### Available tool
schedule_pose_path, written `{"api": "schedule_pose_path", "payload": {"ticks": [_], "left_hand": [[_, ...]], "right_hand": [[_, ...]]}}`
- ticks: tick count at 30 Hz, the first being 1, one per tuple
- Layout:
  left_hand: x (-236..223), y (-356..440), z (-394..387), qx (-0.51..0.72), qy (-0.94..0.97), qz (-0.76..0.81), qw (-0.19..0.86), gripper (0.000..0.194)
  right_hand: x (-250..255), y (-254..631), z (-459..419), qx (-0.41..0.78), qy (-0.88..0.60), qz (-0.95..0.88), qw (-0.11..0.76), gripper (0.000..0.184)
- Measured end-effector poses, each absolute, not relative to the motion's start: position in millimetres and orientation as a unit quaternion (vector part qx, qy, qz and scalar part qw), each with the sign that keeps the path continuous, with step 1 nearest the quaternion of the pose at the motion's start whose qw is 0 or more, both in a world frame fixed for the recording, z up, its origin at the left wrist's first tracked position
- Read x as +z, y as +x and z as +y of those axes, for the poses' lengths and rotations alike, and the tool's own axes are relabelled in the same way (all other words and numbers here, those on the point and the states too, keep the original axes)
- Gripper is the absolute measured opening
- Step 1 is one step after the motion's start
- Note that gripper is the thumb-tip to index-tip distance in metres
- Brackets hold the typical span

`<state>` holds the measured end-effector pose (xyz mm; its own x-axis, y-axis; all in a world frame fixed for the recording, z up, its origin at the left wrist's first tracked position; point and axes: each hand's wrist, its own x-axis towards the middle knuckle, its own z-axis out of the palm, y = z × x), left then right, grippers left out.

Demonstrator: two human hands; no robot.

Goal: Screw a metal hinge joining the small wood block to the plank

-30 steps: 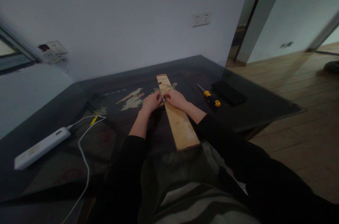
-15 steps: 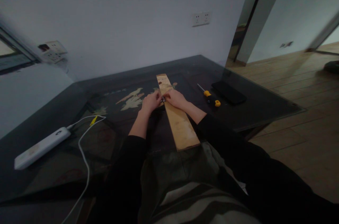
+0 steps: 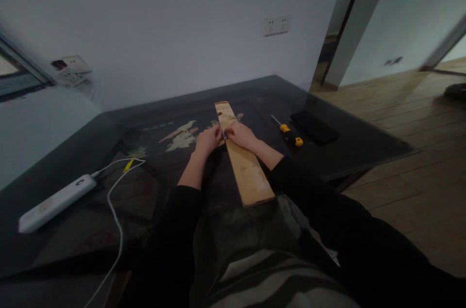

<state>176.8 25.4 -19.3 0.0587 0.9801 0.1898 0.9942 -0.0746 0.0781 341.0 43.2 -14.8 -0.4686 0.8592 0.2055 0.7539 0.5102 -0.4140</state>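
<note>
A long, narrow wooden board (image 3: pixel 250 174) lies on the dark table, one end toward me. Beyond its middle, a small shiny metal piece (image 3: pixel 224 135) sits by the board's left edge, too small to name. My left hand (image 3: pixel 208 139) is closed at that edge, fingertips pinched on the metal piece. My right hand (image 3: pixel 241 135) rests across the board from the right, its fingers curled against the same piece. To the right lies a screwdriver (image 3: pixel 287 132) with a yellow and black handle, apart from both hands.
A black flat phone-like object (image 3: pixel 314 127) lies right of the screwdriver. On the left is a white power strip (image 3: pixel 58 203) with a white cable (image 3: pixel 115 211) running off the near edge. The table (image 3: pixel 349 153) meets the wall at the back.
Almost nothing differs. The fingers of both hands have shifted very slightly around the small metal piece, while the board and screwdriver stay in place.
</note>
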Motion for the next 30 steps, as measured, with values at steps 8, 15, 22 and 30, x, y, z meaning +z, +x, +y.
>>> {"api": "schedule_pose_path", "payload": {"ticks": [8,15,22,30], "left_hand": [[-16.3,173.9,25.5,-0.101,-0.727,-0.679,0.015,0.033],[-15.3,171.1,27.4,-0.086,-0.742,-0.665,0.001,0.027],[-15.9,178.3,23.8,-0.083,-0.741,-0.666,0.026,0.033],[-21.0,173.4,28.9,-0.099,-0.727,-0.679,0.015,0.036]], "right_hand": [[-14.6,340.9,42.3,0.12,-0.48,-0.846,0.2,0.034],[-14.0,341.0,41.7,0.124,-0.477,-0.847,0.2,0.034],[-14.8,341.2,42.3,0.125,-0.476,-0.848,0.197,0.033],[-13.2,341.4,41.0,0.123,-0.477,-0.847,0.199,0.035]]}}
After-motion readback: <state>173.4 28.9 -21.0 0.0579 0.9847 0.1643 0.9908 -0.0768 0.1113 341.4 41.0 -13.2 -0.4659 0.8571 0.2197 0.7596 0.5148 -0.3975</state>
